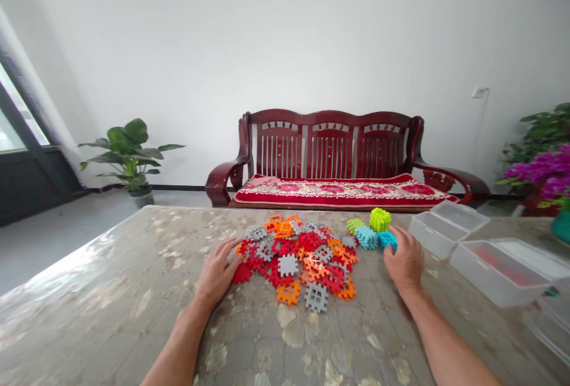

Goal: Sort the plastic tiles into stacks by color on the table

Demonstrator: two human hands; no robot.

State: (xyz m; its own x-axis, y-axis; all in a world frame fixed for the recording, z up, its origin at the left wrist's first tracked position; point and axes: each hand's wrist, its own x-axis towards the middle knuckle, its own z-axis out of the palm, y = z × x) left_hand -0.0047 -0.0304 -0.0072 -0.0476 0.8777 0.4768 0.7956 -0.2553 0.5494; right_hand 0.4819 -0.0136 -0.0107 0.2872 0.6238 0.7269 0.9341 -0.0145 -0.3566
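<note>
A pile of interlocking plastic building tiles [288, 265] in red, orange and grey is spread over the middle of the table; some are solid squares, others have window openings. At the pile's left edge, my left hand [218, 270] rests on the table with its fingers stretched out, beside a red tile [241, 273]. Right of the pile, my right hand [405, 258] has thumb and fingers round a small stack of blue tiles [386, 239], partly hidden by the hand. Close by are a light-blue stack [367, 237], a yellow-green stack [380, 220] and a lower green stack [355, 225].
Clear plastic boxes [499, 273] stand at the right of the table [146, 309], one with red inside. Another clear box [436, 234] is behind. Beyond the table are a wooden bench [332, 142] and a potted plant [133, 157]. Purple flowers [545, 172] stand far right.
</note>
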